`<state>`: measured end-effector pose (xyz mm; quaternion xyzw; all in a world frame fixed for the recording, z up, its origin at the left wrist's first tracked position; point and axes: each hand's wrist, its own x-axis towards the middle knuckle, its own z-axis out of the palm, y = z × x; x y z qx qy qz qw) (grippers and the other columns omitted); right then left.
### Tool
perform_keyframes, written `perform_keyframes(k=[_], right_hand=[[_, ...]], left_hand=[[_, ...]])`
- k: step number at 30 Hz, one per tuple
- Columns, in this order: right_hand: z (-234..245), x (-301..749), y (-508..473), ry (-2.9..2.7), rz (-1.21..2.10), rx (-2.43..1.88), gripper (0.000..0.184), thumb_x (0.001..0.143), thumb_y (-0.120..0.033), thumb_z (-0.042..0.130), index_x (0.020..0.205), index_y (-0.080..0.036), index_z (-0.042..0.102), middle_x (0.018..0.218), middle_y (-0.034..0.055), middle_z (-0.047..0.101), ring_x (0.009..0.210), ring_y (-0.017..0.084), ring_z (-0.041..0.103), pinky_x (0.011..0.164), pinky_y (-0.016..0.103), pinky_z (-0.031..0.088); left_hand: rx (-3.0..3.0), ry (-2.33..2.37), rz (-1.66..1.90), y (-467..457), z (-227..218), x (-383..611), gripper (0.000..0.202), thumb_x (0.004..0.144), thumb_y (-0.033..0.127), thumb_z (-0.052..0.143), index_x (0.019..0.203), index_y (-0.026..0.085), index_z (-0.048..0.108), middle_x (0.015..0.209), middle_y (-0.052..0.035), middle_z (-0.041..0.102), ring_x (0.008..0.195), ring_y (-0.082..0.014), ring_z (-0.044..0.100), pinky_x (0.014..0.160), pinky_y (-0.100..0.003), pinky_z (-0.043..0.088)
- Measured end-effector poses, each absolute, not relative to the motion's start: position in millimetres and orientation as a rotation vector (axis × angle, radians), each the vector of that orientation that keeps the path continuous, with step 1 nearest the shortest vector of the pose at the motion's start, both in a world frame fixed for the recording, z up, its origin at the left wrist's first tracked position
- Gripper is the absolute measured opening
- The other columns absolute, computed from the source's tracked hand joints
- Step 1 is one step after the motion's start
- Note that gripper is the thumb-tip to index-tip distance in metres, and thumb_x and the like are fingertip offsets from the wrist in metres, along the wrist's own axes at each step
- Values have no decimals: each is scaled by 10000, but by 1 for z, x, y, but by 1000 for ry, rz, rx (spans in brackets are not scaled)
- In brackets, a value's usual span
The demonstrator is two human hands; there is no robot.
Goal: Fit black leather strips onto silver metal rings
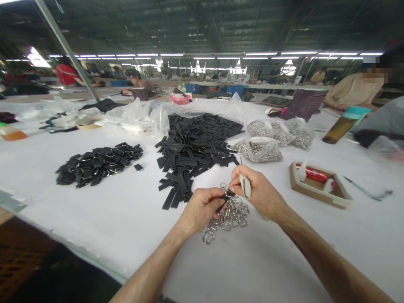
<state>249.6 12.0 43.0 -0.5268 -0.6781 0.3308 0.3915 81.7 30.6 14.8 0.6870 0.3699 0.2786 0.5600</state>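
Note:
My left hand [202,208] is closed, pinching a short black strip [222,205] with a metal ring at its upper end. My right hand [257,189] grips a slim tool with a pale wrapped handle [245,186]; a thin dark tip sticks up past the fingers. The right fingertips also meet the strip at the ring, so both hands touch there. Under them lies a loose heap of silver metal rings [235,214]. Beyond the hands spreads a big pile of flat black strips [198,143]. Folded black pieces with rings [97,164] are heaped to the left.
Clear bags of metal rings [261,149] stand at the back right. Nearer is a shallow cardboard box [318,195] holding a red tube, with a thin rod [362,189] beside it. A teal-lidded bottle [345,124] leans further right. A person [353,90] works across the table.

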Motion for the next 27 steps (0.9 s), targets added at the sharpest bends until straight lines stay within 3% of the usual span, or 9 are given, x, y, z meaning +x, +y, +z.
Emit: perform_keyframes(k=[3, 6, 10, 13, 19, 27], right_hand=[[44, 250, 13, -1707, 808, -1353, 87, 728, -159, 533, 733, -207, 461, 647, -48, 582, 583, 104, 497, 530, 220, 366], [47, 251, 15, -1642, 828, -1360, 105, 710, -127, 525, 711, -203, 452, 593, -59, 564, 539, 92, 458, 505, 210, 342], [47, 251, 15, -1598, 826, -1362, 108, 717, -134, 529, 717, -204, 446, 604, -54, 574, 571, 105, 497, 547, 225, 367], [43, 245, 8, -1601, 594, -1434, 47, 761, -187, 527, 754, -206, 485, 688, -29, 598, 626, 122, 516, 594, 251, 382], [32, 228, -5, -1906, 433, -1249, 103, 807, -166, 486, 880, -216, 540, 803, 14, 590, 698, 143, 532, 604, 259, 417], [15, 215, 4, -2213, -48, -1021, 211, 805, -91, 448, 933, -206, 568, 938, 72, 616, 866, 213, 545, 700, 347, 464]], left_hand=[[1602, 858, 665, 30, 16, 82, 174, 764, 136, 448, 722, 141, 617, 633, 1, 570, 571, -98, 519, 521, -202, 458], [1454, 795, 685, 31, 16, 82, 170, 757, 154, 494, 881, 150, 610, 676, -6, 602, 617, -120, 566, 514, -211, 474], [1174, 774, 746, 34, 16, 79, 367, 710, 156, 577, 1075, 158, 538, 740, -38, 658, 640, -166, 630, 542, -278, 519], [963, 802, 795, 36, 16, 76, 462, 678, 124, 612, 1128, 151, 507, 737, -59, 681, 608, -179, 651, 600, -324, 532], [732, 768, 882, 41, 15, 74, 280, 691, 32, 585, 966, 81, 606, 690, -89, 678, 586, -173, 654, 590, -291, 536], [481, 760, 997, 43, 12, 74, 168, 688, -43, 537, 757, 88, 615, 612, -42, 654, 496, -111, 617, 520, -204, 523]])
